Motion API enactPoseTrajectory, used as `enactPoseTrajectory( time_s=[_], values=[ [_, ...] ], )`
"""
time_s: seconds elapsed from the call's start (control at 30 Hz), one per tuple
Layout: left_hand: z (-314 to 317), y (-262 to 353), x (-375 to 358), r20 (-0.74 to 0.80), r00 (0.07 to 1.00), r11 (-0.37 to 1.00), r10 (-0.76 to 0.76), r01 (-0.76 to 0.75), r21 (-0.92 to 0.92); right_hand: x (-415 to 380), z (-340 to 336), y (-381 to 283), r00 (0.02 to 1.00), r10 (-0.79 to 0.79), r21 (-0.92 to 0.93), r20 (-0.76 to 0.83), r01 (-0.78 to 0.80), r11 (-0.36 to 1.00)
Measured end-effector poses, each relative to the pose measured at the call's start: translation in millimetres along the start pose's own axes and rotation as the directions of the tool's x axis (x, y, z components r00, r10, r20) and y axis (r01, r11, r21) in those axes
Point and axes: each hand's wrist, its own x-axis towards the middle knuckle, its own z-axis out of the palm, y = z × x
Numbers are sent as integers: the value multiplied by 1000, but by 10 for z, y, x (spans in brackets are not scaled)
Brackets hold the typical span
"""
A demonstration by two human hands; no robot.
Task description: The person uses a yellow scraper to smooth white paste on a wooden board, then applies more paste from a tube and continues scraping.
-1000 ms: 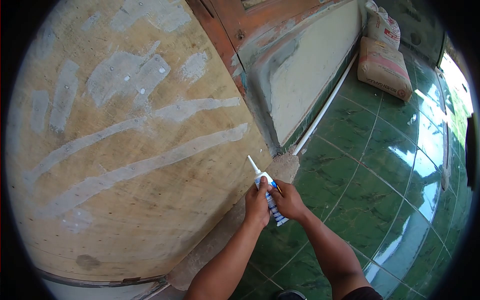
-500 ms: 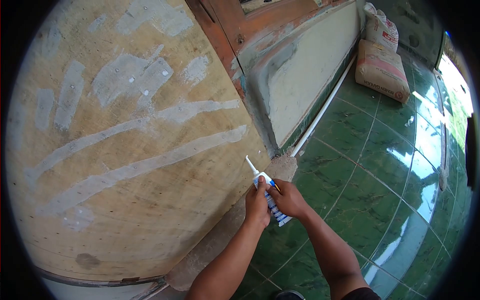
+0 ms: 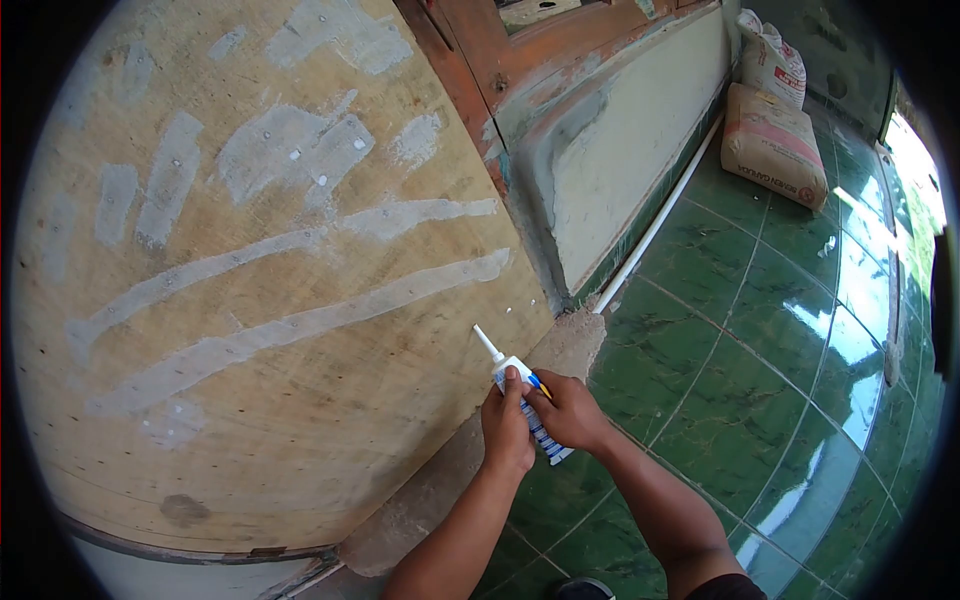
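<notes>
Both hands are closed on one white tube (image 3: 508, 370): left hand (image 3: 508, 428) wraps its near side, thumb pressed just below the nozzle (image 3: 487, 342); right hand (image 3: 574, 412) grips the opposite side, fingers curled. Blue-and-yellow detail beside the right fingers: print or separate item, cannot tell. Tube lies between the palms, tail protruding below them, nozzle pointing up and left, beyond the thumbs. Patched plywood board (image 3: 400, 345) lies ahead and left of the hands; tip contact with it not resolvable. Pale dabs (image 3: 508, 310) sit just beyond the hands. Handling, in my judgement: steady the neck with the left, press evenly from the tail with the right, keep the tip low and pressure light; a hard squeeze risks excess.
</notes>
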Motion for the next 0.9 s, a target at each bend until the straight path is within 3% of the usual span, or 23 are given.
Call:
enactPoseTrajectory(
  time_s=[0.7, 0.8, 0.9],
  values=[
    [-23, 104, 55, -54, 999, 993, 5, 2, 120, 19, 90, 66, 994, 89, 103, 58, -94, 990],
    [21, 136, -14, -59, 998, 995, -23, 29, 97, 32, 30, -9, 992, 97, 46, 80, -101, 994],
    [42, 106, -184, -89, 996, 998, -13, 8, -55, 6, -121, -263, 987, 46, -152, 152, -22, 988]
  ],
)
